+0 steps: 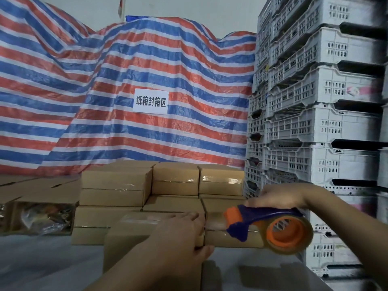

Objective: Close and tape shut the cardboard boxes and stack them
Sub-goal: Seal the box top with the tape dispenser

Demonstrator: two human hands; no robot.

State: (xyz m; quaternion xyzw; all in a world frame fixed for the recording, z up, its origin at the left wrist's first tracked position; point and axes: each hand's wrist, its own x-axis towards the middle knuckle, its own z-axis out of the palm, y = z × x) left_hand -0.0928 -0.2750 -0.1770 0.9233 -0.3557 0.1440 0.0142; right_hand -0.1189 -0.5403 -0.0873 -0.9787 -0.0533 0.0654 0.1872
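Note:
A closed cardboard box (130, 238) stands in front of me with clear tape along its top. My left hand (178, 234) lies flat on the box's right end, thumb down the near side. My right hand (279, 196) grips the blue handle of a tape dispenser (270, 225) with an orange core and a roll of clear tape, held just right of the box. Behind them, taped boxes (176, 181) are stacked in rows two or three high.
An open box (39, 215) with packaged goods inside sits at the left. Tall stacks of grey plastic crates (315, 101) rise on the right. A red, white and blue striped tarp (105, 80) with a white paper sign covers the background. The floor (42, 265) is grey.

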